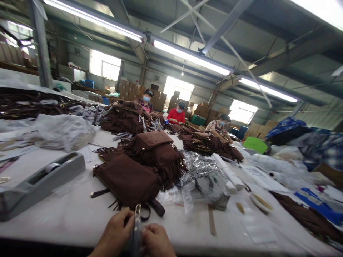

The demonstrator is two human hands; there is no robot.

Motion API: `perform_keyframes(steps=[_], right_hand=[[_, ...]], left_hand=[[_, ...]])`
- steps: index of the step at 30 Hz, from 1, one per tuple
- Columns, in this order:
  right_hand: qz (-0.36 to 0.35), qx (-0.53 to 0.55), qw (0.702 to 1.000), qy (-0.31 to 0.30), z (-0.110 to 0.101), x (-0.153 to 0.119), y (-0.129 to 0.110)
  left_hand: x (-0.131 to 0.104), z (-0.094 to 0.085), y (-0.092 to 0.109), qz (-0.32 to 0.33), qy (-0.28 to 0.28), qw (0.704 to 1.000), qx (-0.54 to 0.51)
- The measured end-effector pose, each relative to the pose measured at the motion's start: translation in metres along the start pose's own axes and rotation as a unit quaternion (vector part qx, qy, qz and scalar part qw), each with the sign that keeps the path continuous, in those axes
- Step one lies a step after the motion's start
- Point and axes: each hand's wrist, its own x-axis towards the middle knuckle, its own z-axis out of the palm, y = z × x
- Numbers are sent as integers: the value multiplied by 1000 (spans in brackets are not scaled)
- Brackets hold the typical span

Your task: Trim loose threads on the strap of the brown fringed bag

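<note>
- Both hands are low at the near edge of the white table [66, 217], close together. The left hand [116, 232] and the right hand [155, 241] pinch between them a narrow grey strap [136, 233] that stands upright.
- At the top of the strap there is a small gold metal clasp [138, 208], just above the fingers.
- Directly behind the clasp lies a brown suede bag [128, 182], flat on the table, with dark straps at its near edge.
- Behind it, more fringed brown bags [158, 150] are piled.
- To the left stands a grey tape dispenser [40, 182]; to the right lies crumpled clear plastic wrap [203, 178].
- Three other people sit far away at the same table.
</note>
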Motion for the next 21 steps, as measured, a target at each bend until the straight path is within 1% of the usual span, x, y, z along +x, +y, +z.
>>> perform_keyframes(steps=[3, 6, 9, 13, 16, 18, 19, 21], right_hand=[[12, 1, 1000, -26, -1, 5, 10], [-9, -2, 999, -33, 2, 11, 14], [-27, -16, 999, -27, 8, 10, 5], [-22, -37, 999, 0, 17, 2, -18], [-39, -26, 999, 8, 18, 0, -29], [-55, -15, 998, 10, 17, 1, -31], [-61, -10, 998, 8, 16, 2, -31], [-64, -6, 998, 1, 16, 6, -28]], left_hand=[[2, -1, 9, -30, 19, 999, 6], [3, 0, 16, -32, 34, 999, 19], [3, 2, 20, -27, 42, 999, 20], [5, -2, 22, -46, 35, 998, 7], [0, -7, 13, -72, 43, 995, -45], [-10, -5, 0, -99, 53, 987, -115], [-16, -3, -8, -115, 49, 980, -156], [-32, 4, -25, -145, -1, 963, -228]])
